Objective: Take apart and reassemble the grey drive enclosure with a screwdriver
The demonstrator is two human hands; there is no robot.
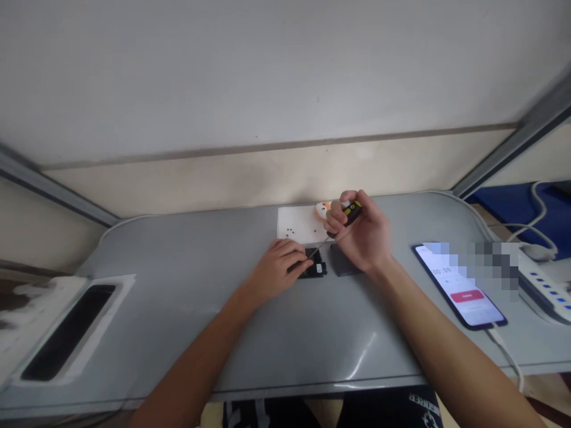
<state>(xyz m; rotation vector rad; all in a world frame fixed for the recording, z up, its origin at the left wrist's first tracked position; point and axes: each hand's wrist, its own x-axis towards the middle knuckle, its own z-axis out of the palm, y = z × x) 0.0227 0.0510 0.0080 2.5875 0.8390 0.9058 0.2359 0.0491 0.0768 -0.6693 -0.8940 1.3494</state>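
My right hand (363, 232) is wrapped round the black and yellow handle of a screwdriver (353, 213). The screwdriver's thin metal shaft slants down and left to a small black electronic device (319, 268) lying on the desk. My left hand (282, 266) grips the left part of that device, with its thumb and forefinger close to the screwdriver's tip and covering much of the device. A flat dark grey piece (342, 261), perhaps a cover, lies just right of the device, partly under my right hand. What the tip touches is too small to make out.
Behind the hands is a white sheet (297, 220) with several tiny dark screws and an orange and white animal-faced item (322, 210). A lit phone (461, 288) on a cable lies right, near a power strip (546, 285). A dark phone-shaped object (69, 333) rests left.
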